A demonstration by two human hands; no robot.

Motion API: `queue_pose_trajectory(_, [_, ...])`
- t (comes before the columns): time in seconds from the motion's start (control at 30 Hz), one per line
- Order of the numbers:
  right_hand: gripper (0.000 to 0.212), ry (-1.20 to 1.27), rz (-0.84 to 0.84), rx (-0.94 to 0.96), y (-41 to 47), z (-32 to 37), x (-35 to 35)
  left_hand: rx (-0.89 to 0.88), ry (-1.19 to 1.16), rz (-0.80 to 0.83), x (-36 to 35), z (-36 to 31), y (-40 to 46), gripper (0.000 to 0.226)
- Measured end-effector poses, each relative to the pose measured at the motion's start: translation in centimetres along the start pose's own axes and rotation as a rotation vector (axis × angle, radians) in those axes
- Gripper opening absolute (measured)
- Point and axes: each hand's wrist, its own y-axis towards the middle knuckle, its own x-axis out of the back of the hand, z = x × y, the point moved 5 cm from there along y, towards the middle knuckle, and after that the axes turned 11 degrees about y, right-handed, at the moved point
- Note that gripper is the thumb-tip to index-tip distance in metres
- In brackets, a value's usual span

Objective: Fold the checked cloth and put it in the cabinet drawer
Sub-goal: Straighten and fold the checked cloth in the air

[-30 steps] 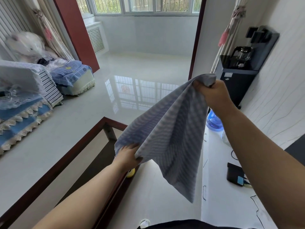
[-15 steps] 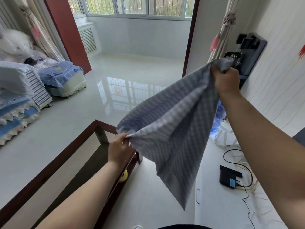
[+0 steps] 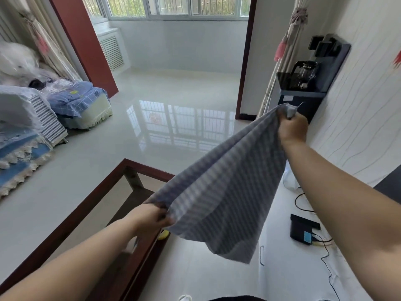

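Over the glossy tiled floor (image 3: 152, 131), my left hand (image 3: 152, 216) and raised right hand (image 3: 293, 127) each pinch a corner of the checked cloth (image 3: 221, 196), grey-blue, hanging slack.

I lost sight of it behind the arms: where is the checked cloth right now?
In the head view the checked cloth hangs in mid-air at centre, stretched between the left hand low by the glass table's corner and the right hand raised before the dark water dispenser.
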Motion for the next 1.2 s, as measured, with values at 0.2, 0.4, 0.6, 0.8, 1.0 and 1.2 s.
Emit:
queue_pose_trajectory(0.2, [0.033, 0.06, -0.188, -0.278, 1.2, -3.5, 1.8, -0.33, 0.075, -0.687, 1.7, 0.9, -2.4, 0.021])
queue_pose_trajectory(0.4, [0.042, 0.128, -0.315, -0.421, 1.9, -5.5, 3.2, -0.047, -0.261, -0.986, 6.2, 1.8, -2.9, 0.017])
queue_pose_trajectory(0.6, [0.049, 0.22, -0.293, -0.565, 0.8, -8.7, 3.1, 0.04, -0.337, -0.959, 10.3, 1.5, -1.7, 0.032])
queue_pose_trajectory(0.8, [0.044, 0.098, -0.068, -0.428, -2.4, -9.3, -1.7, 0.018, -0.163, -0.843, 12.7, -3.9, 1.5, 0.016])
queue_pose_trajectory(1.0, [0.045, 0.119, -0.073, -0.343, -3.3, -7.9, -3.0, 0.234, -0.378, -0.751, 14.2, -2.2, 3.3, 0.02])
queue_pose_trajectory(1.2, [0.018, 0.278, -0.194, -0.444, 0.2, -9.3, 1.3, 0.391, -0.021, -0.238, 6.9, 10.3, -0.7, 0.031])
